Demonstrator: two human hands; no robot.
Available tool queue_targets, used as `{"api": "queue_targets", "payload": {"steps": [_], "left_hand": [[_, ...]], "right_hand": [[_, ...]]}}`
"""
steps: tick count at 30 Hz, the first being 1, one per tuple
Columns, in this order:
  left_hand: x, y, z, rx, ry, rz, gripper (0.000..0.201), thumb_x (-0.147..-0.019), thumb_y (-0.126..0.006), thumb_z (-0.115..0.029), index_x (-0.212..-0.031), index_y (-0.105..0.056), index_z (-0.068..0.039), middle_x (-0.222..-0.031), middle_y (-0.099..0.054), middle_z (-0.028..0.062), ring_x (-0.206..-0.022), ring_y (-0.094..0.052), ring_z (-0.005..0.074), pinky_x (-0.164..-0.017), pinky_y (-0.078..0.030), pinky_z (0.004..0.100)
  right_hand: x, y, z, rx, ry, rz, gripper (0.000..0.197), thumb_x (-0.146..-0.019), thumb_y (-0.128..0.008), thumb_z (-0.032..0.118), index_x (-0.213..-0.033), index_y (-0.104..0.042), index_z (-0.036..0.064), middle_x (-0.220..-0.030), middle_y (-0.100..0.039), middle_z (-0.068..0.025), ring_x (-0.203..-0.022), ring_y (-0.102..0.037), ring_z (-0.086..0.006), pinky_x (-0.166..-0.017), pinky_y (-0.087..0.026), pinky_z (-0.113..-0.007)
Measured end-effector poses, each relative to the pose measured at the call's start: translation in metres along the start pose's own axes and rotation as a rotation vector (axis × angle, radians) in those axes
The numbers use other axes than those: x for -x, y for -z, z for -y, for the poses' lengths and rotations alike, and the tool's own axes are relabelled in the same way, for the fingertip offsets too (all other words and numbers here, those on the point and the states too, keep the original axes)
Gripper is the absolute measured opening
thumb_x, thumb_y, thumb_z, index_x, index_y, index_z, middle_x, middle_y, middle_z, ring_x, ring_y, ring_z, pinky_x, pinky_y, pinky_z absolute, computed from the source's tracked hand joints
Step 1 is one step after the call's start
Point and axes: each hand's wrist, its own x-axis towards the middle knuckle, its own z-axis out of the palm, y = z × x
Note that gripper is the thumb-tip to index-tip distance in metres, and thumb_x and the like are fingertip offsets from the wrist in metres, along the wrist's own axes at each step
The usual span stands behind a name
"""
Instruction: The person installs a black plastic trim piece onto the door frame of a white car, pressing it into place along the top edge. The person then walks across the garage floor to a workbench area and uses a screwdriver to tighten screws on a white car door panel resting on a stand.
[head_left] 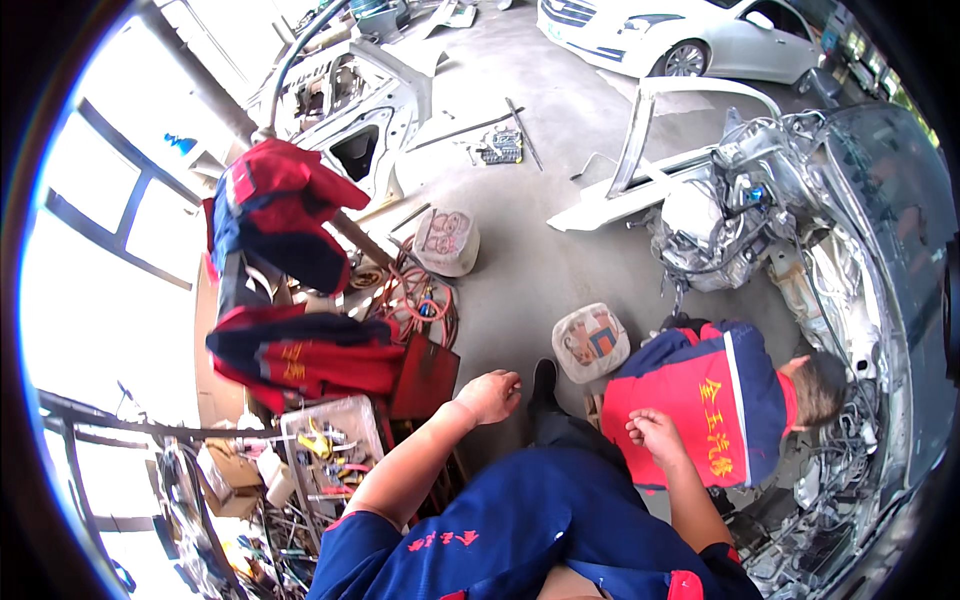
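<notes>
My left hand hangs in the air beside a dark red metal cabinet, its fingers loosely bent and apart, nothing seen in it. In front of the co-worker's red and blue jacket, my right hand is held up with fingers curled in; no object shows in it. The co-worker crouches on my right, head bent toward a stripped car body; their hands are hidden. Just ahead stands a stool with a picture on its top. One of my dark shoes shows beside it.
Red and blue jackets hang at left above coiled red hoses. A tool tray sits on a cart. Farther off are another stool, a socket set, a loose car door and a white car.
</notes>
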Motion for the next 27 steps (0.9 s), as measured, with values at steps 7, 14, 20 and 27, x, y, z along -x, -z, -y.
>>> {"api": "queue_targets", "payload": {"steps": [7,14,20,27], "left_hand": [[-0.107,0.133,0.069,-0.046,0.165,0.352,0.034,-0.094,-0.056,-0.02,-0.123,-0.068,-0.006,-0.112,-0.074,0.0186,-0.109,-0.07,0.0356,-0.094,-0.055,0.0415],[-0.26,0.22,0.167,-0.065,0.281,-0.015,0.032,-0.093,-0.056,-0.027,-0.105,-0.072,-0.002,-0.102,-0.074,0.0223,-0.103,-0.07,0.0408,-0.092,-0.055,0.0487],[-0.424,0.24,0.23,-0.256,0.201,0.439,0.035,-0.092,-0.056,-0.028,-0.114,-0.071,-0.005,-0.108,-0.073,0.0221,-0.107,-0.068,0.0421,-0.095,-0.054,0.0479],[-0.578,0.355,0.194,-0.285,0.058,0.669,0.034,-0.093,-0.053,-0.028,-0.116,-0.07,-0.01,-0.114,-0.072,0.0215,-0.111,-0.067,0.0416,-0.095,-0.054,0.0489]], "right_hand": [[-0.175,-0.052,0.128,0.027,0.048,0.095,0.015,-0.103,-0.06,0.015,-0.11,-0.068,0.0041,-0.091,-0.071,-0.0034,-0.074,-0.062,-0.0099,-0.064,-0.052,-0.026],[-0.251,-0.08,0.231,-0.177,0.177,0.016,0.018,-0.103,-0.059,0.013,-0.115,-0.067,0.0032,-0.096,-0.071,-0.0029,-0.08,-0.063,-0.0087,-0.072,-0.053,-0.025],[-0.304,-0.068,0.181,-0.493,-0.057,-0.508,0.013,-0.1,-0.059,0.014,-0.107,-0.067,0.007,-0.087,-0.065,-0.0009,-0.068,-0.056,-0.0079,-0.057,-0.044,-0.023],[-0.309,-0.141,0.067,-0.449,-0.747,-0.573,0.012,-0.1,-0.055,0.016,-0.106,-0.063,0.0106,-0.077,-0.061,-0.0047,-0.054,-0.053,-0.0127,-0.044,-0.037,-0.028]]}}
